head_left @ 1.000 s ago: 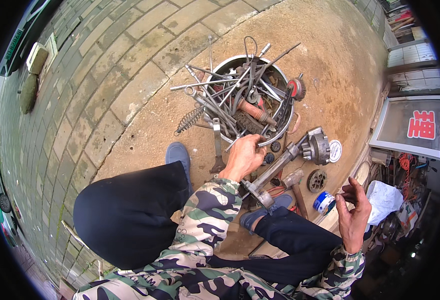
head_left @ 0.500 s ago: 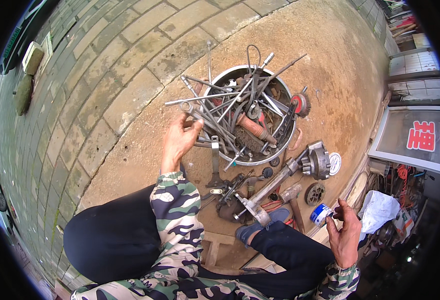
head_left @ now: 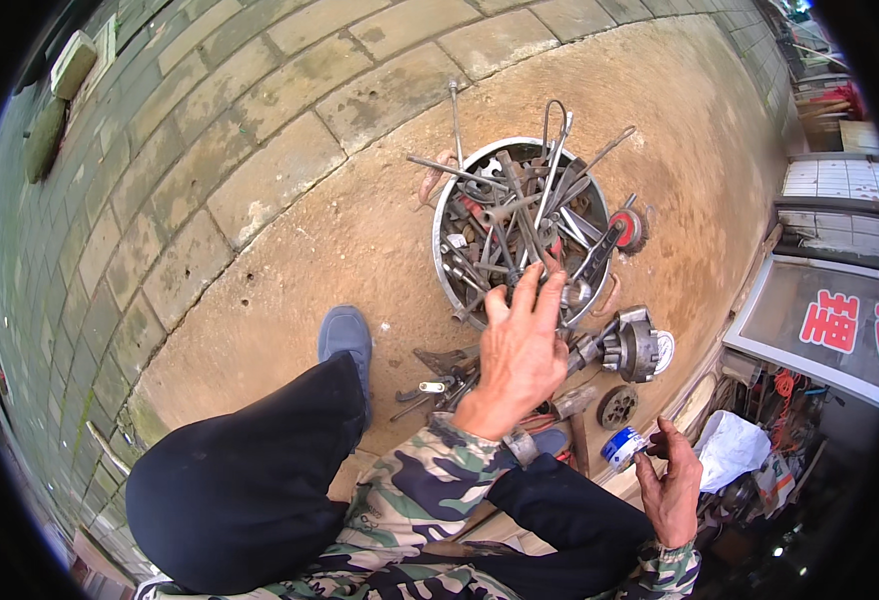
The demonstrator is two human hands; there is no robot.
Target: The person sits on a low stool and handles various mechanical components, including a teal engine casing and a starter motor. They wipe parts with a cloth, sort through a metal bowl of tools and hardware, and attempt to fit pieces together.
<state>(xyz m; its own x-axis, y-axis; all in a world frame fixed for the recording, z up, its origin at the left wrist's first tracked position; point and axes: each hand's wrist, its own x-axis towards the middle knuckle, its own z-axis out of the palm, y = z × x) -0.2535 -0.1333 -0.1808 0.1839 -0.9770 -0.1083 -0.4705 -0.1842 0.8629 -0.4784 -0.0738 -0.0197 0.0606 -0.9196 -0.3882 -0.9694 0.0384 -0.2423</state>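
your l. grip (head_left: 518, 360) is pos. at the near rim of the round metal basin (head_left: 438, 235), back of hand up, fingers extended fwd & slightly spread. can't tell if it is clamped on any of the metal tools (head_left: 505, 212); your hand hides what is under it. ref. tools: heaped in basin, directly fwd of l. grip, several handles projecting past rim. wire brush (head_left: 630, 230) w/ red centre: fwd & r. of l. grip, just outside rim. toothed metal housing (head_left: 632, 345): r. of l. grip; white disc (head_left: 666, 352) adj. on its r. side. round perforated plate (head_left: 617, 407): r. & slightly back of l. grip. your r. grip (head_left: 672, 488): thumb & fingers apart, nothing seen btwn. blue-and-white tin (head_left: 620, 449): just l. of r. grip, nr thumb; contact unclear. crumpled white sheet (head_left: 732, 450): fwd & r. of r. grip. grey shoe (head_left: 345, 335): well l. of l. grip.
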